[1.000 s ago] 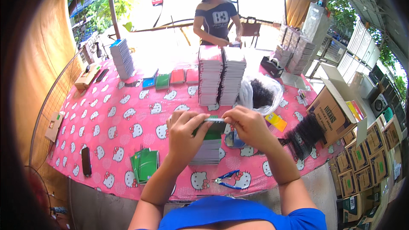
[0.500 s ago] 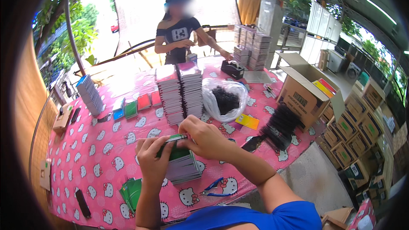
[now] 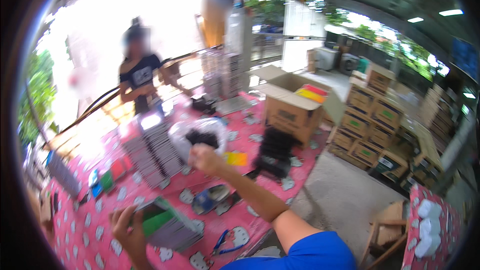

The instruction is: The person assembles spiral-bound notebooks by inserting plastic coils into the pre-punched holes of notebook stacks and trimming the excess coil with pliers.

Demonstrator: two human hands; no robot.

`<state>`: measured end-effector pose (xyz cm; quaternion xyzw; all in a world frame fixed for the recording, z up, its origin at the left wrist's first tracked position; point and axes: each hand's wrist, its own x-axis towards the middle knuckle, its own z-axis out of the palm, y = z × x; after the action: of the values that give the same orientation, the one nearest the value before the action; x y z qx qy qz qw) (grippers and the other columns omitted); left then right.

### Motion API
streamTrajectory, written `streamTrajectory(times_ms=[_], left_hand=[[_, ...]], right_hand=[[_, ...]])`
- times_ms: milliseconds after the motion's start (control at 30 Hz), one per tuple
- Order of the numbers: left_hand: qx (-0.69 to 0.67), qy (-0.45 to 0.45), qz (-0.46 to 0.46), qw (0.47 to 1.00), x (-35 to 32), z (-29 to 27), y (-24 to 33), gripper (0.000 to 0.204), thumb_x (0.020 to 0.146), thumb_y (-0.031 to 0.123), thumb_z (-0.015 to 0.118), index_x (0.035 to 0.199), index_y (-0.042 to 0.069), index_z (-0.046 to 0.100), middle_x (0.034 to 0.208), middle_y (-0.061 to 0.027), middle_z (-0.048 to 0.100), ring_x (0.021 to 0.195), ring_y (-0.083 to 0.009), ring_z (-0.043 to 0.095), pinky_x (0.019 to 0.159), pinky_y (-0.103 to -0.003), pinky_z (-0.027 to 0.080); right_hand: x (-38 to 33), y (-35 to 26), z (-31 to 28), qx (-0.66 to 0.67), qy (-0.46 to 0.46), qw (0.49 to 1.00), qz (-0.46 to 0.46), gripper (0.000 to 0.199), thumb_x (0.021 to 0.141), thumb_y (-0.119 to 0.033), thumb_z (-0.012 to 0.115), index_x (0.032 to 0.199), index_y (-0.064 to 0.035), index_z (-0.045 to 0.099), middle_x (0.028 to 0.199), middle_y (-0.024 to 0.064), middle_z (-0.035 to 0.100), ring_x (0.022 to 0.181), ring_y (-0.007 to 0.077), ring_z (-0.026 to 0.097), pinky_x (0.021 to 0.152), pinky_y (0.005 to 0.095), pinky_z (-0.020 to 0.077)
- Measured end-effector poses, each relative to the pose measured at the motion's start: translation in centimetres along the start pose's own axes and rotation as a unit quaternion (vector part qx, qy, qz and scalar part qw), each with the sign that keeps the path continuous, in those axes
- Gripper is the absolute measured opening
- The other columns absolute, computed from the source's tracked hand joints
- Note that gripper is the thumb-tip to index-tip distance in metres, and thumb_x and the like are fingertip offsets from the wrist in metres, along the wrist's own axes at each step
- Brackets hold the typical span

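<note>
A stack of small green-covered notebooks [image 3: 175,232] stands near me on the pink tablecloth. At its left side, my left hand [image 3: 127,227] is closed on the edge of the top green notebook [image 3: 156,220]. My right hand [image 3: 207,160] is stretched forward to the near edge of a clear plastic bag [image 3: 182,137], which holds a tangle of thin black pieces [image 3: 202,139]. Its fingers are curled in and blurred; whatever they hold is hidden. Blue-handled cutting pliers [image 3: 227,244] lie to the right of the notebook stack.
Tall notebook stacks [image 3: 152,150] stand left of the bag. A blue-and-beige object [image 3: 210,199], too blurred to name, lies under my right forearm. Beyond are a black bundle [image 3: 274,154], an open carton [image 3: 290,115] and piled boxes [image 3: 370,125]. Across the table stands a person [image 3: 142,77].
My right hand has left the green notebook and moved forward to the plastic bag. My left hand stays at the notebook stack. The whole view has swung to the right.
</note>
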<state>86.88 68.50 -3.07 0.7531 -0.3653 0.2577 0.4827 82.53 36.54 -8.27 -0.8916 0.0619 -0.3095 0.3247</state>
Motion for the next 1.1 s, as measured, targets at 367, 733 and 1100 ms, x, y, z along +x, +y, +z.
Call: streamTrajectory(times_ms=[367,733,1100], left_hand=[[0.073,-0.08,-0.046,0.993,0.6,1.4,2.3,0.04,0.072,0.028,0.081,0.097,0.0,0.068,0.093,-0.0132,0.068,0.082,-0.0243,0.064,0.076,-0.035,0.051],[-0.015,-0.113,-0.078,0.99,1.4,2.2,1.8,0.029,0.072,0.021,0.08,0.089,0.002,0.069,0.083,-0.01,0.067,0.077,-0.0221,0.063,0.075,-0.034,0.05],[-0.029,-0.134,-0.105,0.985,1.9,0.9,1.0,0.028,0.073,0.018,0.079,0.094,0.001,0.068,0.089,-0.0081,0.068,0.08,-0.0182,0.064,0.076,-0.031,0.051]], right_hand=[[-11.6,12.0,6.7,-0.202,-0.214,0.952,0.087,0.061,0.061,-0.027,0.079,0.112,-0.0066,0.053,0.103,0.0129,0.062,0.099,0.0331,0.059,0.082,0.0436,0.0501],[1.7,-0.5,0.5,0.292,-0.179,0.94,0.003,0.044,0.059,0.001,0.074,0.102,-0.0015,0.065,0.092,0.0054,0.068,0.084,0.0099,0.061,0.076,0.0261,0.0499],[2.2,-7.7,-0.2,0.283,-0.208,0.936,-0.038,0.04,0.053,-0.007,0.076,0.091,-0.0019,0.067,0.083,0.0095,0.069,0.077,0.0197,0.066,0.065,0.0344,0.0501]])
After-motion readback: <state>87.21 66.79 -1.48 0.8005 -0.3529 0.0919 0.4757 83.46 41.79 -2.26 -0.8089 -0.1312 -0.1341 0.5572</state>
